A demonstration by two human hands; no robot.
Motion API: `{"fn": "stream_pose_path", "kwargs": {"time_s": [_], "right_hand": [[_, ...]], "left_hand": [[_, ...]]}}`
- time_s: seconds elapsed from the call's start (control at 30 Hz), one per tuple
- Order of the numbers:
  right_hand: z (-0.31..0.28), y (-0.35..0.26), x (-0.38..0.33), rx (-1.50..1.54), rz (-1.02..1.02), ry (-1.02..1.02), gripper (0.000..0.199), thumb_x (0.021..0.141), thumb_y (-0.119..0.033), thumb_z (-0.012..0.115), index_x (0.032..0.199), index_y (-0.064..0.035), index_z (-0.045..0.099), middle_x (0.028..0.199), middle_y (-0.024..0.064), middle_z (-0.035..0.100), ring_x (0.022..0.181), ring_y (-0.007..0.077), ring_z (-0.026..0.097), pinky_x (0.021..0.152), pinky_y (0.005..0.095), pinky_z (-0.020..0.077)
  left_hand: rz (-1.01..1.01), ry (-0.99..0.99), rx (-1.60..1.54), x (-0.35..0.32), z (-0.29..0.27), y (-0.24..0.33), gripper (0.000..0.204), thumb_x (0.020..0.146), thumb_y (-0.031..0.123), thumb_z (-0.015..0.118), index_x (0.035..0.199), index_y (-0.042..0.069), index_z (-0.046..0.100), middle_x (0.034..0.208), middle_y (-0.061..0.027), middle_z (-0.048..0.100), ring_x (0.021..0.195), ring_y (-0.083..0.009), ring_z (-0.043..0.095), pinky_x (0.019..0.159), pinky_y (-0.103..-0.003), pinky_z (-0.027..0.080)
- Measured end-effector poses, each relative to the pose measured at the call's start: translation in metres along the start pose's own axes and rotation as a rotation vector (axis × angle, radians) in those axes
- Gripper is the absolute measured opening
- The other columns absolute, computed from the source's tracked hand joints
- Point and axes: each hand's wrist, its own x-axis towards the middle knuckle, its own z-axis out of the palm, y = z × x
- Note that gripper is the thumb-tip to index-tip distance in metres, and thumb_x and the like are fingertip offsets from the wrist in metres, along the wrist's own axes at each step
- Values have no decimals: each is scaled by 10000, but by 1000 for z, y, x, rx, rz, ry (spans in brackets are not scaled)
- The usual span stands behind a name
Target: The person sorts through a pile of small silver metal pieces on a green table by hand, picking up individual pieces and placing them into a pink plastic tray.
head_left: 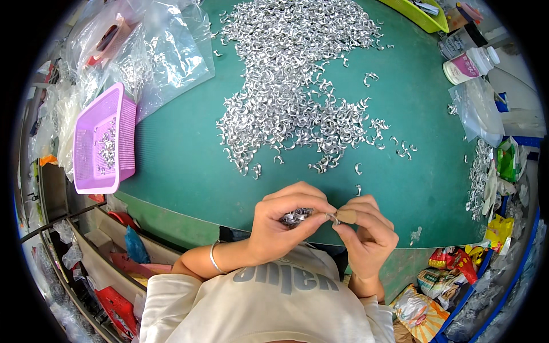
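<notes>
My left hand (pixel 280 220) is closed around several small curved silver metal pieces (pixel 296 217) in its palm. Thumb and index finger pinch one more curved metal piece (pixel 333 218) at their tips. Against that same piece, my right hand (pixel 366 228) has its thumb and fingers pressed together, so both hands meet on it. A tan flat patch (pixel 346 216) covers the right index fingertip area; whether it is worn or held I cannot tell. Beyond the hands, a large heap of like silver pieces (pixel 286 86) spreads over the green tabletop (pixel 183 154).
A pink plastic basket (pixel 127 143) with some metal pieces stands on the left, near clear plastic bags (pixel 177 51). To the right are a white bottle (pixel 469 66), a dark-lidded jar (pixel 457 43) and more pieces (pixel 479 177). A yellow-green tray (pixel 420 17) sits at the far right.
</notes>
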Motion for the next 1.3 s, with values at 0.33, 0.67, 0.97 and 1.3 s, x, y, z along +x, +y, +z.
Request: {"fn": "stream_pose_path", "kwargs": {"time_s": [0.33,0.67,0.97,1.3], "right_hand": [[-23,16,5,-147,234,219,174,643,69,636,810,29,617,810,95,633,738,175,552,630,269,419],[6,4,-5,144,128,47,253,622,109,677,860,70,602,816,133,617,743,217,549,659,295,430],[5,0,-2,122,59,13,183,644,87,655,822,61,623,805,122,622,727,227,539,633,305,430],[8,4,-5,187,4,7,150,673,85,630,820,57,625,779,110,617,717,220,528,616,307,428]], "left_hand": [[-41,68,25,-3,-2,-1,154,734,-80,582,868,-12,614,841,-94,584,716,-125,532,605,-233,423],[263,105,225,-4,3,-2,215,659,-111,649,852,-17,625,814,-96,586,647,-125,544,515,-221,426],[335,-33,383,-9,1,6,253,619,-107,680,844,-6,624,807,-103,590,665,-171,578,550,-256,467],[502,-120,500,-11,-2,8,263,623,-98,677,858,13,637,830,-97,574,636,-176,564,538,-257,470]]}}
